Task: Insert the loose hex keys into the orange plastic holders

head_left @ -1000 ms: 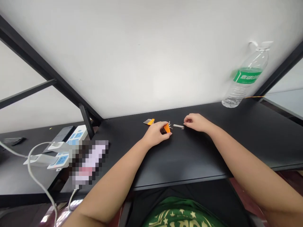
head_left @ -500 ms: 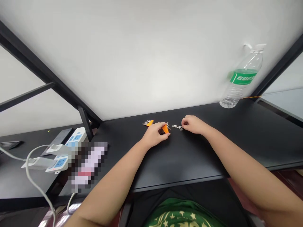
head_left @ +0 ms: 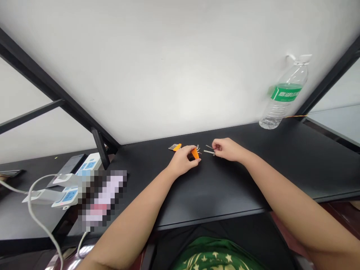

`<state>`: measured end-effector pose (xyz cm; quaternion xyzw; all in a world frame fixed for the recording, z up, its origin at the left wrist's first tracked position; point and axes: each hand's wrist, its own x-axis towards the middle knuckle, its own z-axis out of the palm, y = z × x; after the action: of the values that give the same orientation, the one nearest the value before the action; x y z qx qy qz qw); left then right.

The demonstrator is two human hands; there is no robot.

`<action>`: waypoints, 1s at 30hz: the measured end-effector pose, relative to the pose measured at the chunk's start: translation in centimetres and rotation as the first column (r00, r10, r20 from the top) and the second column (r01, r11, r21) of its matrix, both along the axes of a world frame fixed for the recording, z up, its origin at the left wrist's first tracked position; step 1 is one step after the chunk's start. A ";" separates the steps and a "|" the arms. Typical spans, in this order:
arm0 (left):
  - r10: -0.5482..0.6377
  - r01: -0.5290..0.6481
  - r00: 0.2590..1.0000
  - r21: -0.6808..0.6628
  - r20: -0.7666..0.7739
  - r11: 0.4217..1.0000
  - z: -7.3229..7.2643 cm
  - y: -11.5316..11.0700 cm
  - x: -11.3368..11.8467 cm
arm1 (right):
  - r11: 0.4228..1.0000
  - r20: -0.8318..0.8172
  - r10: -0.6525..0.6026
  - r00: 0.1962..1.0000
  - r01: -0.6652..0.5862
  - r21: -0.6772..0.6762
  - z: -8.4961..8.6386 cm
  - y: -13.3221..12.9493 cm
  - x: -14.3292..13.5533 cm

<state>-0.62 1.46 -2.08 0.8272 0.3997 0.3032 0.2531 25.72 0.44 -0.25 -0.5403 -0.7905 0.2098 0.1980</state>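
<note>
My left hand [head_left: 184, 160] is closed round an orange hex key holder [head_left: 195, 153], thumb and fingers gripping its two ends. Short metal key ends [head_left: 198, 149] stick out on its right side. Just to the right, my right hand [head_left: 225, 149] pinches a thin metal hex key [head_left: 209, 146], whose tip points left toward the holder. Below that tip, a few loose hex keys [head_left: 208, 152] lie side by side on the black table [head_left: 202, 191], partly behind my right fingers. A second orange holder with several hex keys [head_left: 176, 147] rests beyond my left hand.
A large clear bottle with a green label [head_left: 284, 93] stands by the white wall at the back right. On the left lie a white power strip [head_left: 71, 195] with plugs and cables, and a blurred-out flat object [head_left: 104, 198]. Black metal frame bars [head_left: 81, 116] rise at the left.
My right hand has shifted slightly left and now shows a hex key raised between its fingers, above the loose ones. My left hand still grips the orange holder in nearly the same place.
</note>
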 end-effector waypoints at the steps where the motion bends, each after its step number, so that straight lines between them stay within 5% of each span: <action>1: 0.005 -0.005 1.000 -0.004 0.006 1.000 0.0 0.0 0.0 | 0.998 -0.074 0.065 0.995 -0.063 0.030 0.0 -0.2 -0.3; 5: 0.020 -0.020 0.999 -0.023 0.038 1.000 -0.1 0.1 0.0 | 0.972 -0.174 0.199 0.964 -0.171 0.162 0.1 -0.7 -1.3; 12: 0.053 -0.052 0.997 -0.018 0.058 0.999 0.0 0.0 0.1 | 0.961 -0.236 0.241 0.941 -0.196 0.197 0.1 -0.9 -1.1; 24: -0.026 0.042 0.990 0.113 -0.137 0.993 0.1 -0.3 0.0 | 0.912 -0.062 0.297 0.953 -0.264 0.313 -0.2 -1.2 -1.8; 30: -0.086 0.112 0.982 0.152 -0.168 0.982 0.7 -0.9 0.5 | 0.928 -0.148 0.324 0.934 -0.284 0.239 -0.5 -2.1 -4.0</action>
<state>-0.14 0.53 -1.35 0.8855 0.3511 0.2540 0.1674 21.76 -1.61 -0.70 -0.3644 -0.8609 0.2010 0.2926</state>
